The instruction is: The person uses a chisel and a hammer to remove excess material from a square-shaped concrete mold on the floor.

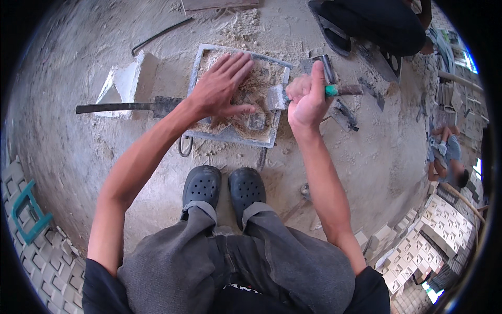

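Observation:
A square grey frame (194,78) lies on the dusty ground in front of my shoes, its inside covered with pale crumbly material and dusty pieces. My left hand (222,86) is spread palm down over this material, thumb held apart; whether it presses on it is hard to tell. At the frame's right side, my right hand (307,97) is wrapped around a scraper-like tool with a flat, pale-crusted blade (276,98). The tool's green-banded, dark handle (345,90) sticks out to the right of my fist. Its blade meets the frame's right edge.
Left of the frame are a whitish block (130,81) and a long-handled flat tool (117,107). A bent rod (161,35) lies beyond. Small tools (346,116) lie at right. Another person (374,23) crouches at far right; someone else (447,157) sits near patterned tiles (429,243).

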`<state>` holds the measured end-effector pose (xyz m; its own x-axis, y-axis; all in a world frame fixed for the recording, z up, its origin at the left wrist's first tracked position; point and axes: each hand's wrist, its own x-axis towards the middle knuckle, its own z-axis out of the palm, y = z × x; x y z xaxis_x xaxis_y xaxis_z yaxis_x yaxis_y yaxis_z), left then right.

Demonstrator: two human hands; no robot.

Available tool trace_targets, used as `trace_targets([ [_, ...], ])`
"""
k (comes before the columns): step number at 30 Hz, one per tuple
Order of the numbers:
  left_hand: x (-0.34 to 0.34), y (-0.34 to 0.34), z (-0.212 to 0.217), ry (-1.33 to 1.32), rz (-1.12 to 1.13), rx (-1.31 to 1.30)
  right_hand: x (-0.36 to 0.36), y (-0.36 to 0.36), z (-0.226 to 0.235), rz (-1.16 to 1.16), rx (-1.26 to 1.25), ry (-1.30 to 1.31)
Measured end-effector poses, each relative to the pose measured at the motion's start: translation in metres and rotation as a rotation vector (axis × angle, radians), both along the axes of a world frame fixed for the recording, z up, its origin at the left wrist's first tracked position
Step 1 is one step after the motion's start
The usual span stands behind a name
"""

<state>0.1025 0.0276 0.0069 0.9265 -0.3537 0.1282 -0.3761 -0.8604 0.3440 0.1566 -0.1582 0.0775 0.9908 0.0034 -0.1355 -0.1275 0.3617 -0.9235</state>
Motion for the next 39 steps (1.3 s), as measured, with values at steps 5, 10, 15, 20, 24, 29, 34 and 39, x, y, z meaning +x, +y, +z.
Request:
trace_targets([
  [5, -0.018, -0.005, 0.000, 0.108, -0.157, 0.016, 0.002, 0.010, 0.037, 0.202, 0.014, -0.130],
  [10, -0.032, -0.001, 0.005, 0.089, -0.062, 0.020, -0.010, 0.006, 0.005, 0.293, 0.030, -0.213],
  [15, -0.043, 0.004, 0.001, 0.050, -0.007, 0.031, -0.008, 0.008, -0.031, 0.410, -0.184, -0.136],
  [20, -0.045, 0.004, -0.002, 0.064, -0.030, 0.033, -0.012, 0.007, 0.014, 0.426, -0.029, -0.181],
  [24, -0.036, 0.001, -0.002, 0.035, 0.024, -0.014, -0.029, -0.002, -0.047, 0.382, -0.503, -0.360],
  [29, -0.031, 0.008, 0.001, -0.002, 0.138, 0.030, -0.019, 0.018, -0.010, 0.457, -0.419, -0.155],
  [34, -0.038, -0.010, -0.001, 0.129, -0.112, 0.022, 0.017, 0.009, 0.030, 0.304, 0.021, -0.275],
  [39, -0.040, 0.003, 0.003, 0.021, 0.164, -0.019, 0.007, 0.020, -0.036, 0.240, -0.142, -0.301],
])
